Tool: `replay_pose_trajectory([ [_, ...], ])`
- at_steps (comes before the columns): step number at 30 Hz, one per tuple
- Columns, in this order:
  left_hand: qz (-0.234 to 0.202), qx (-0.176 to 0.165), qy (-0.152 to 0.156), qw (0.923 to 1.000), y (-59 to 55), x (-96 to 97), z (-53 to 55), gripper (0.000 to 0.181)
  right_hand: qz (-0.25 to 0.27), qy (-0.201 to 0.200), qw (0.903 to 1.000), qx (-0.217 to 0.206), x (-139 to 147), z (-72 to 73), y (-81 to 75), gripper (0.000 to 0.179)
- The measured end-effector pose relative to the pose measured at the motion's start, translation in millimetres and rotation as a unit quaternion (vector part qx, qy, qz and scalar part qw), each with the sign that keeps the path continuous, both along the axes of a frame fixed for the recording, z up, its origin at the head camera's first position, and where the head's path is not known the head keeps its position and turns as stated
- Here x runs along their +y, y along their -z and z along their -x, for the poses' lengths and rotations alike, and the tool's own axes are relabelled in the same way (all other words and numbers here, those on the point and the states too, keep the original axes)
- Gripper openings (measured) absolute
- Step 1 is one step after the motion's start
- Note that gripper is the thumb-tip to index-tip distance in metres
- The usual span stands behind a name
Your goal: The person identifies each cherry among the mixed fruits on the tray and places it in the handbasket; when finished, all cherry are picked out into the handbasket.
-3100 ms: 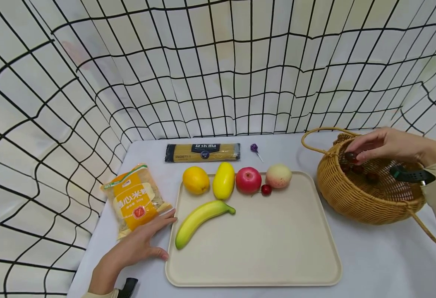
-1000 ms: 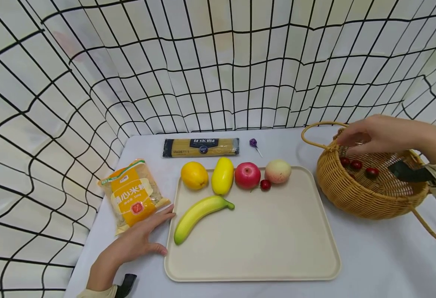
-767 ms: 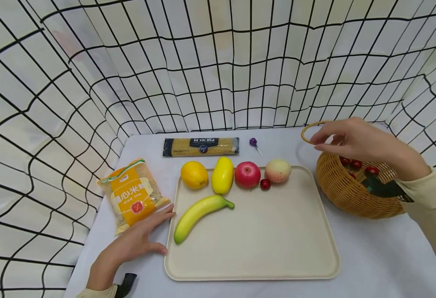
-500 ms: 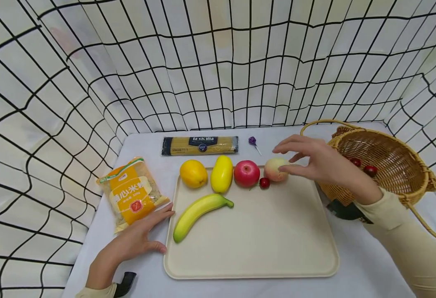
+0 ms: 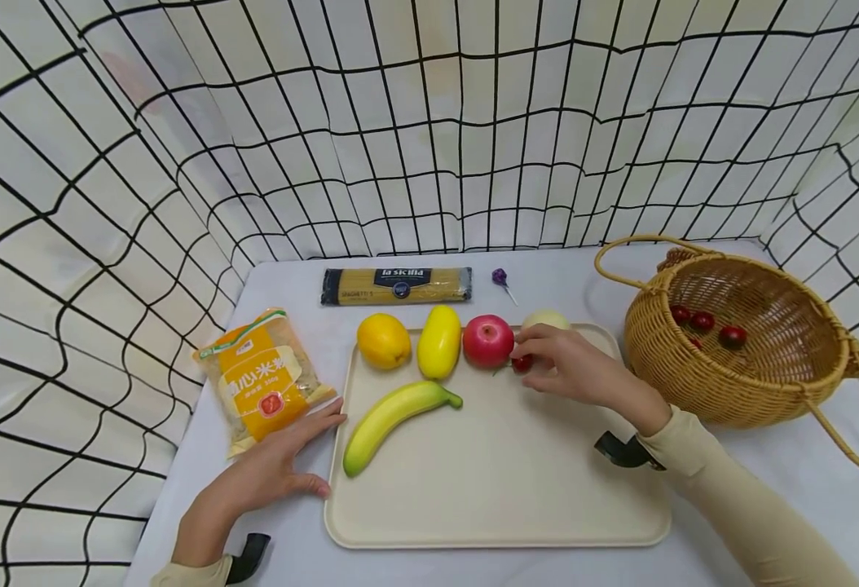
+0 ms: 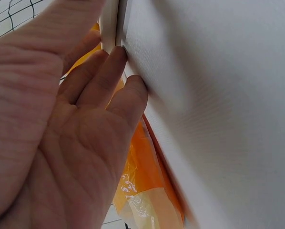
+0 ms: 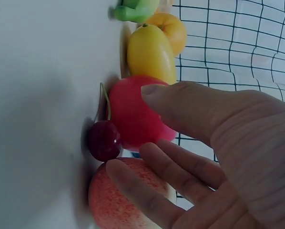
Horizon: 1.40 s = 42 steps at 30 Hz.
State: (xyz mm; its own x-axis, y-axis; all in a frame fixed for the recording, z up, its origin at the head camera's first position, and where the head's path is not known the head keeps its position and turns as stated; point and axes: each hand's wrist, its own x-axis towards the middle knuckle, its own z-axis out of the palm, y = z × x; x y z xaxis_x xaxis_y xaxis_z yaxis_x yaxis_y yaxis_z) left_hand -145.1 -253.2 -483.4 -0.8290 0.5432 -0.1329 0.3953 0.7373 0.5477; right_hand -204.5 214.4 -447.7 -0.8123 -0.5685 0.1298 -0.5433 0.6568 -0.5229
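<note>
My right hand (image 5: 572,368) reaches over the tray from the right, its thumb and fingers spread apart at a dark red cherry (image 5: 523,364). In the right wrist view the cherry (image 7: 104,140) with its green stem lies just beyond the fingertips, between a red apple (image 7: 137,112) and a peach (image 7: 128,195). The hand partly covers the peach in the head view. My left hand (image 5: 268,473) rests on the cloth, fingers extended, with fingertips and thumb at the left rim of the beige tray (image 5: 510,481). It is beside an orange-and-clear food bag (image 5: 264,383).
On the tray lie a banana (image 5: 393,424), a yellow oval fruit (image 5: 439,342) and an orange fruit (image 5: 384,342). Behind it are a spaghetti pack (image 5: 400,285) and a purple lollipop (image 5: 499,277). A wicker basket (image 5: 664,367) at right holds several cherries (image 5: 733,337). Black netting (image 5: 459,171) stands behind.
My right hand let go of a cherry inside the basket, left the basket, and moved left across the tray to the cherry by the peach. My left hand stayed at the tray's rim.
</note>
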Motion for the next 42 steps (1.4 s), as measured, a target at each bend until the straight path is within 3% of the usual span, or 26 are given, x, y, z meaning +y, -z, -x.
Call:
replay_pose_trajectory([
  [7, 0.005, -0.012, -0.009, 0.9999, -0.5, 0.0, -0.2, 0.095, -0.007, 0.029, 0.9995, 0.014, -13.6, -0.7, 7.7, 0.032],
  [14, -0.002, -0.005, -0.004, 1.0000, 3.1, 2.0, 0.7, 0.095, -0.086, 0.039, 0.9918, 0.085, -22.3, -4.5, 24.4, 0.026],
  [17, -0.004, -0.021, -0.008, 0.9997, 3.4, 2.1, 0.3, 0.095, -0.091, 0.050, 0.9925, 0.064, -21.1, -4.3, 32.4, 0.024],
  [23, 0.002, -0.020, -0.009, 0.9997, 1.8, 0.4, -0.1, 0.096, -0.024, 0.070, 0.9972, -0.001, -17.3, 2.0, 37.4, 0.021],
  [42, 0.005, -0.025, -0.015, 0.9996, -2.1, 2.7, 0.2, 0.097, -0.028, 0.055, 0.9981, -0.003, -14.3, 7.4, 35.0, 0.021],
])
